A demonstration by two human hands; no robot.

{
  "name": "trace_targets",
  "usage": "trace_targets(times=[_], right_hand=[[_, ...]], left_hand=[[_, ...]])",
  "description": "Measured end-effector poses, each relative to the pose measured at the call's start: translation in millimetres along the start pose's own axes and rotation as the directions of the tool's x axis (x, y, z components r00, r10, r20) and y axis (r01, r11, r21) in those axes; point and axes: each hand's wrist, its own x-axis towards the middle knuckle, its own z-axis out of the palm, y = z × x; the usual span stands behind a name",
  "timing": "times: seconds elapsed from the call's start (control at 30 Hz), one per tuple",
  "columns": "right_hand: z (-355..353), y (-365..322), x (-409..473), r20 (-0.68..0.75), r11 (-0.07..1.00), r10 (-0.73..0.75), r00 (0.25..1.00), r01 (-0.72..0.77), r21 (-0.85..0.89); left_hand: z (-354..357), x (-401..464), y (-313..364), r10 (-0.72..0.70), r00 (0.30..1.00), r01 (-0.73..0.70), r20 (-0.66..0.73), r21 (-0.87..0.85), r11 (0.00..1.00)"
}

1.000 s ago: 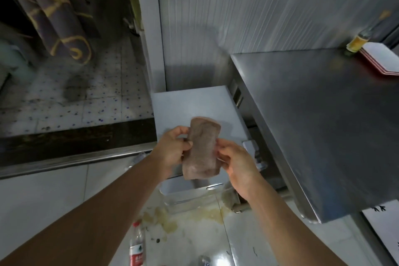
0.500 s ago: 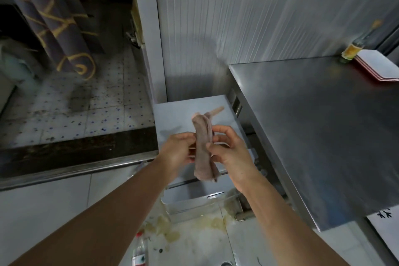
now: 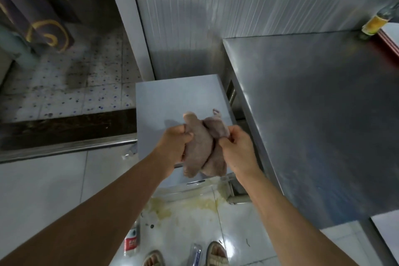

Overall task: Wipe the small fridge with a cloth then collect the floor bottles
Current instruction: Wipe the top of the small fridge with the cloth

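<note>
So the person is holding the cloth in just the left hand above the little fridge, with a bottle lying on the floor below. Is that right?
Not quite: the head view shows both hands gripping the cloth, the left hand and the right hand. The rest holds: it is above the little fridge, with a bottle on the floor below.

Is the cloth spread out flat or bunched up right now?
Bunched up. The cloth hangs in two thick folds, gripped between the left hand and right hand above the small fridge.
</note>
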Motion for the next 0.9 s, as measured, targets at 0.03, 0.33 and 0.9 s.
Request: trace_targets(times=[0.03, 0.33, 0.9], right_hand=[[-7, 5, 2, -0.047, 0.998, -0.007, 0.999, 0.005, -0.056], [-40, 37, 10, -0.169, 0.952, -0.125, 0.978, 0.071, -0.297], [-40, 28, 26, 0.002, 0.690, -0.483, 0.875, 0.382, -0.614]], left_hand=[[2, 4, -4, -0.014, 0.999, 0.014, -0.035, 0.004, 1.000], [28, 35, -29, -0.014, 0.979, 0.043, -0.202, 0.144, 0.989], [25, 71, -3, 0.588, 0.808, -0.314, 0.032, 0.869, 0.383]])
